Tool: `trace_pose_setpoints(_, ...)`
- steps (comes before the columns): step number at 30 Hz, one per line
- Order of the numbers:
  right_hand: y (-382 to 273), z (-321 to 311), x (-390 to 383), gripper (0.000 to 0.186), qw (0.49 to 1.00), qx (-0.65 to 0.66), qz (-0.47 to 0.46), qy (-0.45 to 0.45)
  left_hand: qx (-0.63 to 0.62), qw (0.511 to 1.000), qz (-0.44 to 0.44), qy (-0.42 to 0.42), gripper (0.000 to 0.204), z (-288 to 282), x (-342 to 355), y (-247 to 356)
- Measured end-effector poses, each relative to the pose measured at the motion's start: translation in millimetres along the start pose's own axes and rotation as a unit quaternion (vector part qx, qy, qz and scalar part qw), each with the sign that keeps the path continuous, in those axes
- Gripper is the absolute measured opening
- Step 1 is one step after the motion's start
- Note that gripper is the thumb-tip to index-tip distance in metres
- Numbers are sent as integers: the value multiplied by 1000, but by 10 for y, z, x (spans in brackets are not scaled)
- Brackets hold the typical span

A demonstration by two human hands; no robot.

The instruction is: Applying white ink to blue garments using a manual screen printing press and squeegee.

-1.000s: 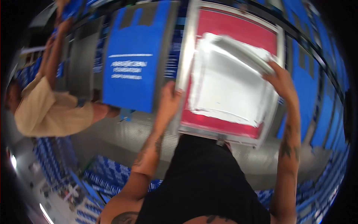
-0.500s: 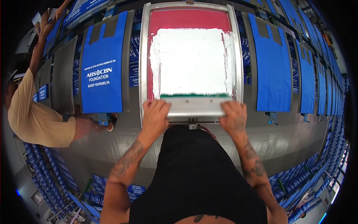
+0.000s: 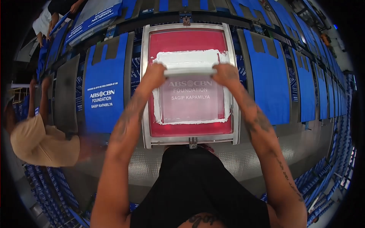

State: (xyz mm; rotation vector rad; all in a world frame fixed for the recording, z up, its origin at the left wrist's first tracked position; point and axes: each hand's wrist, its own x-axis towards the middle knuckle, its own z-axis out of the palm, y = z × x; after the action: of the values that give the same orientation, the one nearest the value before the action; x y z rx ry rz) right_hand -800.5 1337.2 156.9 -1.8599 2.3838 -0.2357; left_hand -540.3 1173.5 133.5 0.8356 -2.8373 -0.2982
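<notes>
A screen-printing frame (image 3: 232, 114) with silver rails and red mesh (image 3: 182, 40) lies in front of me. A silver squeegee (image 3: 190, 70) spans the mesh near its far half, gripped at its left end by my left hand (image 3: 154, 76) and at its right end by my right hand (image 3: 225, 75), both with fingers curled round it. Thick white ink (image 3: 186, 56) is banked beyond the blade and lines the edges of the scraped area (image 3: 190, 108), where pale lettering shows through. A metal clamp (image 3: 193, 142) sits at the near edge.
Boards with blue fabric pieces (image 3: 268, 83) line both sides, the left one (image 3: 100, 72) bearing white print. A co-worker in tan (image 3: 45, 142) works at the left. Another person's arm (image 3: 76, 5) shows at the top left. Hanging blue printed pieces (image 3: 53, 186) line the lower edges.
My left hand left the frame rail to join my right on the squeegee. Both then moved from the near end toward the far end, scraping the white layer and exposing lettering.
</notes>
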Motion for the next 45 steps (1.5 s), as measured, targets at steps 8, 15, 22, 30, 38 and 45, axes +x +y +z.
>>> trace_pose_setpoints(8,-443,271,-1702,19,989,53,-33,131,-133,991,-5,-11,30,175,-1608,725)
trace_pose_setpoints(15,-71,-196,93,30,998,-3,41,-54,-44,995,-31,-85,29,-138,237,-29)
trace_pose_setpoints(22,-366,204,-1913,22,993,97,-37,48,-108,994,15,-8,30,-40,-1717,910)
trace_pose_setpoints(30,-2,-98,199,25,1000,11,6,-1,-44,997,-21,-60,22,-97,261,-81)
trace_pose_setpoints(38,414,-621,1212,56,980,131,-60,-140,-16,966,-45,-255,49,-667,1388,-490)
trace_pose_setpoints(45,271,-517,1540,59,966,135,17,-222,-57,966,-96,-234,53,-572,1322,-603)
